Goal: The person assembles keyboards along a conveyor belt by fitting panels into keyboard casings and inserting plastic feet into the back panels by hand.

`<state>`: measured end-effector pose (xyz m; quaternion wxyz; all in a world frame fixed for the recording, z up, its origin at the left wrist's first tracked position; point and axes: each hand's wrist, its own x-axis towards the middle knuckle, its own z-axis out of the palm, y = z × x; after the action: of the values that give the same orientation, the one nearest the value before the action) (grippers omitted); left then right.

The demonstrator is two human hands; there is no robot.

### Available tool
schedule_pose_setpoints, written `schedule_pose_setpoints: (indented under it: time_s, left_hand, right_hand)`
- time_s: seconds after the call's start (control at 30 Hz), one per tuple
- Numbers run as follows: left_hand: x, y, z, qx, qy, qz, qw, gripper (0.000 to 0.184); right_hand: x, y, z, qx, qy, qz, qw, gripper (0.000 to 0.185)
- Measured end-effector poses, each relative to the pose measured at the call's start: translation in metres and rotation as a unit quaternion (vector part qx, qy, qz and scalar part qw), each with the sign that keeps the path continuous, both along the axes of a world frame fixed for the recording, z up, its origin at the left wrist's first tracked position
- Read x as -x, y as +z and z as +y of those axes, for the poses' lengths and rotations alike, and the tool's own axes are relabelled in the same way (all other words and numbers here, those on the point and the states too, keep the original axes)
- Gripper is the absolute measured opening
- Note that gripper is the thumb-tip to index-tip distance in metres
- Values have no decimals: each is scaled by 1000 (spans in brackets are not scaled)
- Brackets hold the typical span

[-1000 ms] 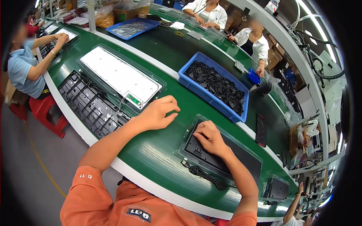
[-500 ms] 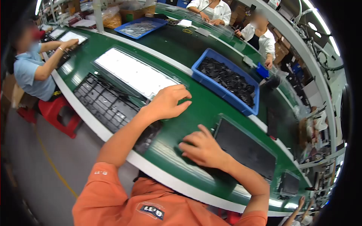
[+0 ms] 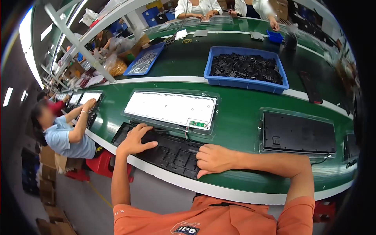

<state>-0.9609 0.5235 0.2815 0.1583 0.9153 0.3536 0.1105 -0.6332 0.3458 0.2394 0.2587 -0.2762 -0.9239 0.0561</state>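
Note:
A black plastic keyboard bottom cover point(image 3: 170, 150), ribbed side up, lies along the near edge of the bench. My left hand point(image 3: 135, 141) rests on its left part, fingers stretched out and thumb apart. At the other end, my right hand point(image 3: 215, 158) has its fingers curled round the cover's edge, gripping it. Just beyond is a white keyboard plate point(image 3: 166, 107) in a clear plastic tray, with a small green circuit board point(image 3: 197, 124) at its near right corner. Thin wires and a dark cable run between plate and cover.
A black keyboard point(image 3: 299, 133), underside up, lies in a clear tray to the right. Behind stands a blue bin point(image 3: 246, 84) of small black parts. A blue tray point(image 3: 137, 72) holds thin pale pieces. A co-worker in light blue point(image 3: 66, 131) sits left; others work across.
My view has swung round. My left hand has come down onto the cover, and my right hand, free before, now grips its right end.

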Motion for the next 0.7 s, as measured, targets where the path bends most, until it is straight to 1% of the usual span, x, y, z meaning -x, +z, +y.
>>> schedule_pose_setpoints:
  time_s: [0.03, 0.13, 0.17, 0.2, 0.23, 0.27, 0.3, 0.33, 0.37, 0.43, 0.5, 0.53, 0.67, 0.7]
  left_hand:
    - [-2, 14, -1, 0, -6, 4, 1000, 63]
    - [-5, 66, -16, 122, -77, -2, 990, 63]
    - [-7, 70, -18, 161, -99, -6, 982, 63]
    - [-9, 65, -19, 161, -100, -8, 982, 63]
    - [-11, 56, -22, 63, -60, -27, 996, 60]
    - [-14, 46, -26, -37, -20, -47, 998, 57]
    - [-18, 35, -30, -137, 20, -66, 988, 53]
    - [-22, 27, -32, -234, 61, -84, 967, 50]
    - [-25, 18, -33, -235, 60, -85, 966, 50]
    - [-28, 1, -37, -260, 53, -154, 952, 44]
    - [-37, -6, -36, -287, 44, -224, 930, 39]
    - [-42, -5, -37, -288, 43, -226, 930, 39]
    - [-60, 13, -51, -325, 13, -221, 919, 37]
    - [-63, 17, -53, -324, 13, -221, 920, 37]
  right_hand:
    - [-3, 0, 0, 0, -6, 4, 1000, 35]
    - [-14, 3, -1, 74, -60, 186, 978, 32]
    - [-19, 8, 0, 104, -61, 221, 968, 30]
    - [-24, 13, 1, 133, -62, 257, 955, 29]
    - [-30, 20, 4, 168, -49, 270, 947, 28]
    - [-39, 25, 8, 166, -50, 268, 948, 28]
    - [-49, 30, 12, 322, -86, 292, 896, 22]
    - [-57, 33, 17, 469, -120, 309, 818, 16]
    - [-62, 35, 23, 469, -121, 308, 819, 16]
    - [-64, 34, 40, 379, -135, 137, 905, 18]
    - [-66, 36, 53, 268, -144, -41, 952, 26]
    - [-67, 38, 56, 266, -145, -43, 952, 26]
    - [-65, 44, 59, 284, -115, -162, 938, 29]
    - [-66, 46, 58, 285, -115, -163, 937, 29]
